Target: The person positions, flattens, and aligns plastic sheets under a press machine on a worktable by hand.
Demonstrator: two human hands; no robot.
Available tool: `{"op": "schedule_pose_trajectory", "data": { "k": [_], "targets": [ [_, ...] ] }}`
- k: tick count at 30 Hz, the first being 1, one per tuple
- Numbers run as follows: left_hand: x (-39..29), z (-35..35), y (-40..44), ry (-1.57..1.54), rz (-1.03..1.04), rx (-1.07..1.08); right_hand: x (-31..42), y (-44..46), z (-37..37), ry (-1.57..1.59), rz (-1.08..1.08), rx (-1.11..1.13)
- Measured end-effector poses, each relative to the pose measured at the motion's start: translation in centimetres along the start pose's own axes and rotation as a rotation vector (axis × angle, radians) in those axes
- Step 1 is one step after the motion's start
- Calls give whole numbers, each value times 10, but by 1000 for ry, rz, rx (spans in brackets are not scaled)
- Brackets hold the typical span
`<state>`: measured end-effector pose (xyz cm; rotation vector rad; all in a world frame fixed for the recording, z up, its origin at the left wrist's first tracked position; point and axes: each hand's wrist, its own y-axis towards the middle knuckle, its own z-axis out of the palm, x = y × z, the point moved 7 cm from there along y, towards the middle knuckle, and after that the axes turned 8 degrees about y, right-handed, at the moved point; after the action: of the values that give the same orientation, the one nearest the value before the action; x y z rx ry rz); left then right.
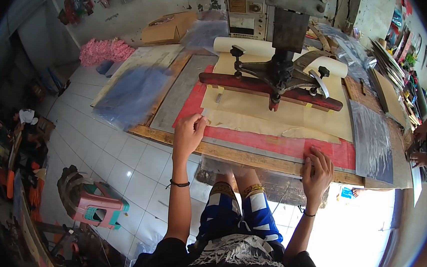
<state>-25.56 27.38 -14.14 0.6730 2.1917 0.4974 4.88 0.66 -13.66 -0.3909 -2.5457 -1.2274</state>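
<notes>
A clear plastic sheet [252, 154] spans the space between my hands, over the front of the worktable [172, 143] and a little past its edge. My left hand [189, 132] is closed, pinching the sheet's left side above the red mat [335, 150]. At the sheet's right side, my right hand [317, 173] has its fingers curled together on it near the table edge. Beyond them lies cream paper [255, 117] on the mat. Above the paper is the press's dark red bar [306, 97], carried by a metal bracket [281, 71].
Blue-tinted plastic sheets [134, 94] lie at the left of the table. More clear sheets [371, 133] are at the right. A control box [245, 15] stands behind the press. A pink and green stool [100, 202] is on the floor. Another person's hands [421, 160] show at far right.
</notes>
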Motion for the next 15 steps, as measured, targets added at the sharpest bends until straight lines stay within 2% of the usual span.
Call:
{"op": "schedule_pose_trajectory", "data": {
  "k": [15],
  "targets": [
    [9,2,-4,-22,-9,21,4,-3,-3,21,-4,-27]
  ]
}}
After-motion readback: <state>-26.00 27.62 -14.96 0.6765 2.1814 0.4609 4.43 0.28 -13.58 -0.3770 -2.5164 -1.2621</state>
